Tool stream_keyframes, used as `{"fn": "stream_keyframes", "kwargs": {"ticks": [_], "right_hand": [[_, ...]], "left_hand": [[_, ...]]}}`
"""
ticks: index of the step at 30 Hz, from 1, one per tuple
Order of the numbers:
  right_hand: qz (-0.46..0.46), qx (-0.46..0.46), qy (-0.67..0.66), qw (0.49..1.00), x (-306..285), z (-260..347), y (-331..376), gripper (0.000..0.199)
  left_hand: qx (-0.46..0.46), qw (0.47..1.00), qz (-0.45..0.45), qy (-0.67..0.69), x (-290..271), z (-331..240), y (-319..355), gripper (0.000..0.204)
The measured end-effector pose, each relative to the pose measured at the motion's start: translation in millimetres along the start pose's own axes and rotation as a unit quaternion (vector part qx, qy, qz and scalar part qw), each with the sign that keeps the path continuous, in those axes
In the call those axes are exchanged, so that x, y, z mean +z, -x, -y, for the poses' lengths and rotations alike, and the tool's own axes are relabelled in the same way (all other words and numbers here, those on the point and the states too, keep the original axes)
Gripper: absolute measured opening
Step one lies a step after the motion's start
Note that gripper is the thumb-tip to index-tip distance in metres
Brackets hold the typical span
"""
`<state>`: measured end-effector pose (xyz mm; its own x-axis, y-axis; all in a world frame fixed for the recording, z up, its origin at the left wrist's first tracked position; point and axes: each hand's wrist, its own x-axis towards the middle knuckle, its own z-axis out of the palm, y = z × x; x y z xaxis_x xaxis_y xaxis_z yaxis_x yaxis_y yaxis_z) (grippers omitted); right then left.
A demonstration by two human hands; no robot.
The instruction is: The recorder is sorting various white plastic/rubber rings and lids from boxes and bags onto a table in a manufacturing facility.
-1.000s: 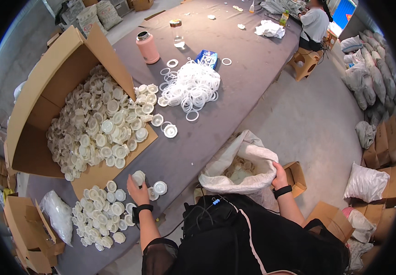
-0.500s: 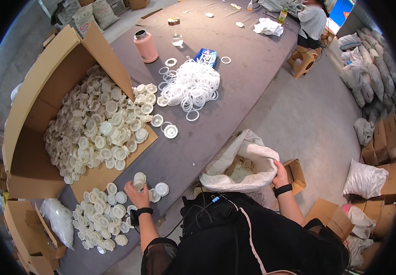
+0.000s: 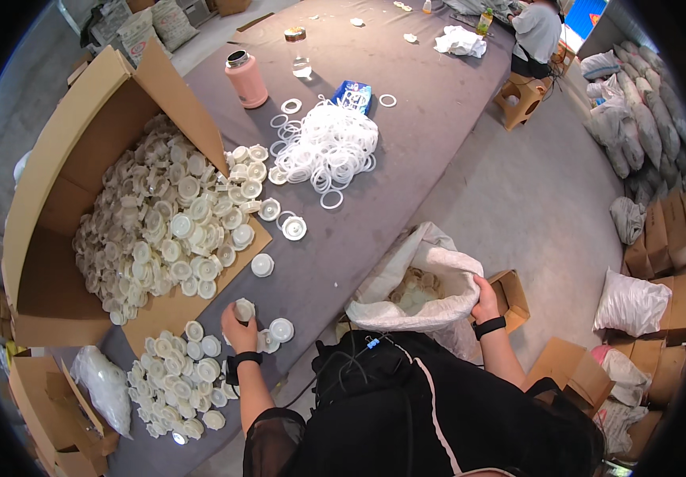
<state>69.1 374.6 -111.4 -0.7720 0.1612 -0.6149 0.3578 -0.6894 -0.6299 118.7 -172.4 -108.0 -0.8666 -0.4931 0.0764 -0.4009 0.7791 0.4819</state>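
Note:
My left hand is closed around a whitish plastic cap over the table, between the box and the front edge. Two or three more caps lie just right of that hand. Beyond it, a single cap shows apart from the others. A loose pile of caps spreads on the table left of my wrist. My right hand grips the right rim of a white woven sack, which gapes open beside the table edge with caps inside.
A tipped cardboard box spills a big heap of caps. Farther along are white rings, a blue packet, a pink flask and a clear bottle. Another person sits at the far right.
A single cap now shows on its own beyond my left hand, where there was none. That hand has shifted slightly right, still holding a cap. My right hand stays on the sack rim.

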Motion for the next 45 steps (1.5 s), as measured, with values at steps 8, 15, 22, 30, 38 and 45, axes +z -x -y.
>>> {"fn": "stream_keyframes", "kwargs": {"ticks": [8, 15, 22, 30, 38, 45], "right_hand": [[-0.004, 0.000, 0.002, 1.000, 1, -1, -2, 0.034], [0.003, 0.008, -0.004, 1.000, 0, -3, -1, 0.034], [-0.017, 0.005, -0.027, 0.999, 6, 0, 5, 0.026], [-0.014, 0.016, -0.020, 1.000, 9, -2, -1, 0.025], [-0.006, 0.022, -0.016, 1.000, 7, -4, -4, 0.027], [-0.006, 0.027, -0.026, 0.999, 5, 1, 2, 0.028]], "left_hand": [[0.010, 0.957, -0.047, 0.287, -1, -15, 0, 0.053], [-0.125, 0.886, -0.081, 0.440, 5, -14, -18, 0.052], [0.059, 0.983, 0.108, 0.137, -20, -42, 19, 0.054], [0.135, 0.988, 0.059, 0.045, -27, -69, 52, 0.061], [0.104, 0.985, -0.068, 0.119, -31, -61, 58, 0.057], [-0.330, 0.788, -0.127, 0.505, -25, -5, 64, 0.031]]}}
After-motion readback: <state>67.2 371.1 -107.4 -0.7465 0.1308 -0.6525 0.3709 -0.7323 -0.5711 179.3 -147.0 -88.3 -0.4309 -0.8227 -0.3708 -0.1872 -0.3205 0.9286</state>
